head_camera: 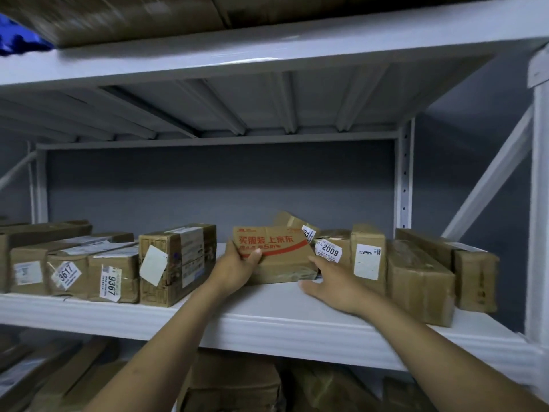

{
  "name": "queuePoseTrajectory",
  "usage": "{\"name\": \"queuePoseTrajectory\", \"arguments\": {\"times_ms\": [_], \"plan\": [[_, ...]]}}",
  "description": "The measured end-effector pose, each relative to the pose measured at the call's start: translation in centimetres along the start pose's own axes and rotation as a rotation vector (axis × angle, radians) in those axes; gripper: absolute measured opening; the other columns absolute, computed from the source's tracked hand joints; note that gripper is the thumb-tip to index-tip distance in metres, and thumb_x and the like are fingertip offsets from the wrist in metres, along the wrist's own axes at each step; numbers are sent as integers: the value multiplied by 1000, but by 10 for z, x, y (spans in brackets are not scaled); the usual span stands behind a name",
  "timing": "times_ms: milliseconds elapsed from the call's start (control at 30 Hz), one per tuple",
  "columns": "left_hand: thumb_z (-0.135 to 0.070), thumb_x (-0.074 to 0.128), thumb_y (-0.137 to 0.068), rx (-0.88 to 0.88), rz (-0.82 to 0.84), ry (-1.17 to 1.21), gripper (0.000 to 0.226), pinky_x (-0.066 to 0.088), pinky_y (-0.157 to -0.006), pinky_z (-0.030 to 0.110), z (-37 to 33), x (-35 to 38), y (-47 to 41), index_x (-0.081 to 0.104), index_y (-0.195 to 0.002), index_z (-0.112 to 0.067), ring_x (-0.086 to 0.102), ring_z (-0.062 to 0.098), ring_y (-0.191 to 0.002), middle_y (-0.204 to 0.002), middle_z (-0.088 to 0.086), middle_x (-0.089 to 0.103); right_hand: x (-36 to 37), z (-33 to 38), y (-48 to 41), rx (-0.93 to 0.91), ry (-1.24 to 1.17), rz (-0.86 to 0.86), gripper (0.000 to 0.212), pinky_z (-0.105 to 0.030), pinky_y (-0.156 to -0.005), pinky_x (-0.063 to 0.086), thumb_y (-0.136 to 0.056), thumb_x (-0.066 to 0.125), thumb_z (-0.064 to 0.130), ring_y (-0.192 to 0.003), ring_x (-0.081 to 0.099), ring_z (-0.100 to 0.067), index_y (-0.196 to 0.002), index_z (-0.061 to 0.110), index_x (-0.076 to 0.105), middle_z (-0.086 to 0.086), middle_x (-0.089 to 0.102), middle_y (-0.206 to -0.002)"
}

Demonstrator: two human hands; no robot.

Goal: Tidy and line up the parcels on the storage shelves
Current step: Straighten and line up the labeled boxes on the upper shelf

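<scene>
Head view: left-end brown cardboard parcels sit flush along the white metal shelf's front edge — middle ones don't. Left hand grips the red-printed flat carton; right hand spread, touching it.

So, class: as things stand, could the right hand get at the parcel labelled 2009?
Probably yes: the right hand lies open just in front of the 2009 parcel, with nothing between them.

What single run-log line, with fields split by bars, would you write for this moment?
step: lining up parcels | left hand: grips red-printed parcel | right hand: open, by that parcel's right end | place: middle shelf
</scene>
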State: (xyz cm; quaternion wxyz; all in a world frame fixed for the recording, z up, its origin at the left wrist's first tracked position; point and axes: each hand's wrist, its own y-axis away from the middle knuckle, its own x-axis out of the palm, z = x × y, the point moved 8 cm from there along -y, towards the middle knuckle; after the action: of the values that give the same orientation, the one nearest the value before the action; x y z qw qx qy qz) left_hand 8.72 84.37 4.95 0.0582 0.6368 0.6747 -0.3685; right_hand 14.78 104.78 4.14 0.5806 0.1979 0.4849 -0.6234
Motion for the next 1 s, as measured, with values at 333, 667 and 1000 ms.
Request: {"name": "queuePoseTrajectory", "arguments": {"times_ms": [333,667,1000], "plan": [[7,66,-83,-4,-102,610,62,46,-100,32,6,-8,12,43,-133,-22,58,13,-114,-116,-6,64,-26,1,1,-33,-545,-345,66,-28,-96,47,-87,70,26,-110,56,-1,-143,30,36,24,51,-115],[-15,73,-83,208,-85,524,114,42,-106,40,-17,-12,29,-17,-145,-49,47,8,-128,-145,-12,40,-48,16,35,-110,-319,-564,70,-22,-93,43,-78,78,31,-112,47,-5,-137,38,42,14,48,-120],[-66,38,-80,236,35,663,66,51,-94,31,-24,-7,35,46,-137,-33,58,14,-118,-132,-4,57,-39,38,46,-343,111,-656,74,-3,-98,24,-75,78,7,-118,42,-9,-140,23,47,8,38,-130]]}}
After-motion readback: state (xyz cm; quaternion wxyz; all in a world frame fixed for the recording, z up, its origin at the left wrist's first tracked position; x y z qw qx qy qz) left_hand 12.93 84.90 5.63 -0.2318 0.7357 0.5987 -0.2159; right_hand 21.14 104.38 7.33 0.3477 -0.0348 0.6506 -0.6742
